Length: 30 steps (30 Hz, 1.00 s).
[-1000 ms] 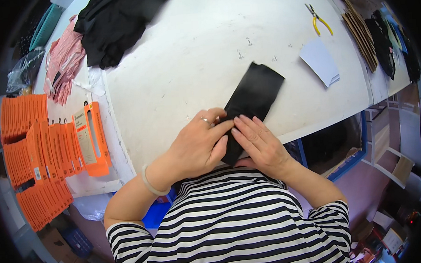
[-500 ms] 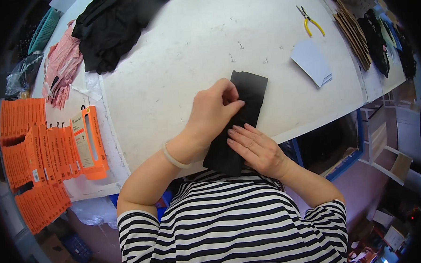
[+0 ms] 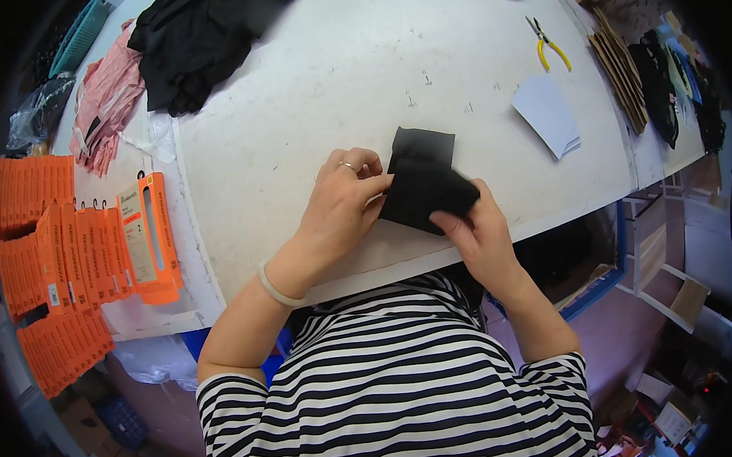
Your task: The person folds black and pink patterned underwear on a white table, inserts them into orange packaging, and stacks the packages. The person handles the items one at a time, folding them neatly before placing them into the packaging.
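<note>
A folded black cloth (image 3: 425, 177) lies at the centre of the frame on a broad white worktable (image 3: 295, 109), its upper end a flat strip and its lower part doubled over into a thicker fold. The bare left hand (image 3: 340, 201), wearing a silver ring and a pale round bracelet (image 3: 279, 286), has its fingers curled, with forefinger and thumb touching the cloth's left edge; the thumb tip shows poorly, so I cannot tell whether they pinch it. The bare right hand (image 3: 490, 235), slightly blurred, is closed on the lower right corner, thumb over the cloth and fingers at its far side

Near the upper right of the frame are yellow-handled metal pliers (image 3: 553, 55), with white paper cards (image 3: 544, 114) just below. A crumpled black cloth heap (image 3: 199, 48) and a pink striped garment (image 3: 109, 105) lie at the upper left, above rows of orange cardboard boxes (image 3: 57, 266) at the left edge
</note>
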Each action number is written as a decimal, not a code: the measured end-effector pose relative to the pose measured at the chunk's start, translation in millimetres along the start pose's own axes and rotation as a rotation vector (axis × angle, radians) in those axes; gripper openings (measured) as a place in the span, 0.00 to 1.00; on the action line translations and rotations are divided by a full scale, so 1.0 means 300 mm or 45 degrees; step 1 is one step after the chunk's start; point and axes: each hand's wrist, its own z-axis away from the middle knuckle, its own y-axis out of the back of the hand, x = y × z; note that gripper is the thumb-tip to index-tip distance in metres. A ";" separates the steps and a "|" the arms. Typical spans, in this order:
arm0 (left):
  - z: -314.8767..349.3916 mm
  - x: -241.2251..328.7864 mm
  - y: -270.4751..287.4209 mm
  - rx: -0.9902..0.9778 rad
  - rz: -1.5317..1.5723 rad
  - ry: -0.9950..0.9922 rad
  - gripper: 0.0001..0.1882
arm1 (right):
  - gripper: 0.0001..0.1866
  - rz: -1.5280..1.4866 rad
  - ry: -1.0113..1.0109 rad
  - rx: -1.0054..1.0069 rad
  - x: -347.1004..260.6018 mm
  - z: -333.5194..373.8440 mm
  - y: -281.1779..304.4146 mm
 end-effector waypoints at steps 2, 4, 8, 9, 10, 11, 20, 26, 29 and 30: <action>0.003 -0.006 -0.009 0.013 -0.012 -0.023 0.12 | 0.18 -0.135 -0.112 0.125 0.044 -0.030 -0.025; 0.003 -0.014 -0.008 0.014 -0.025 -0.042 0.12 | 0.23 -0.308 -0.267 0.228 0.011 -0.058 -0.049; 0.008 -0.018 -0.006 0.005 0.020 0.004 0.11 | 0.30 -0.158 -0.384 0.329 -0.012 -0.078 -0.064; 0.005 -0.015 -0.001 -0.006 0.034 0.002 0.10 | 0.30 -0.118 -0.397 0.331 -0.013 -0.082 -0.063; 0.000 -0.013 0.005 -0.017 0.048 0.001 0.10 | 0.31 -0.079 -0.411 0.332 -0.015 -0.087 -0.062; -0.005 -0.017 0.018 -0.053 0.110 0.057 0.14 | 0.30 -0.041 -0.413 0.333 -0.019 -0.094 -0.063; -0.144 0.016 -0.013 -0.343 -0.070 -0.366 0.30 | 0.27 -0.024 -0.433 0.253 0.003 -0.107 -0.031; -0.153 0.017 -0.018 -0.342 -0.210 -0.396 0.28 | 0.15 0.046 -0.343 0.337 -0.073 0.001 0.095; -0.164 0.008 -0.038 -0.314 -0.187 -0.436 0.27 | 0.17 0.200 -0.086 0.206 -0.039 0.031 0.068; -0.166 0.007 -0.036 -0.325 -0.138 -0.413 0.28 | 0.20 0.215 -0.172 0.218 -0.032 0.044 0.032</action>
